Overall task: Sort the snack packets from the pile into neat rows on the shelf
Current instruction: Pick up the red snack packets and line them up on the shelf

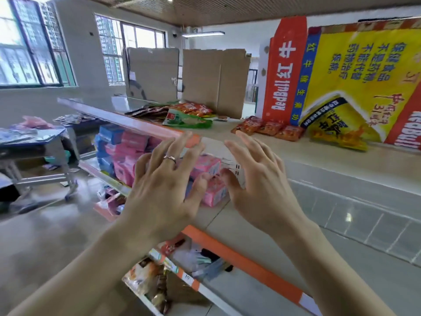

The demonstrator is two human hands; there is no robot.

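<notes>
**Stock check, top shelf [330,160], my view**

1. Pile [180,111]: far end of shelf, in front of the cardboard sheets [214,80]. Mixed packets, dark and orange-red, overlapping, no order. Unsorted.
2. Green packet [189,121]: at near edge of pile, lying askew. Unsorted.
3. Row of orange-red packets [268,128]: right side, three or four (can't count for sure), laid side by side, edges overlapping a bit. Sits just beside the foot of the red-and-yellow display board [341,71]. Counts as sorted, in my est.
4. Yellow packet [337,135]: next to the row, tilted against the display board. Not lined up w/ anything.
5. Left hand [164,179]: ring [169,158] on one finger. Fingers spread apart, nothing in it, raised over the shelf's front edge.
6. Right hand [257,179]: close beside the left. Fingers apart too, empty.
7. Pink and blue packs [127,151]: stacked on the shelf below. Not part of this job, as far as I can judge.

Status: early, by my reckoning. One short row down, no second row that I can see, most of the pile to go.

Next, prob.: reach to the far end for a packet. Both hands are free for it, but the pile is well apart from them.
</notes>
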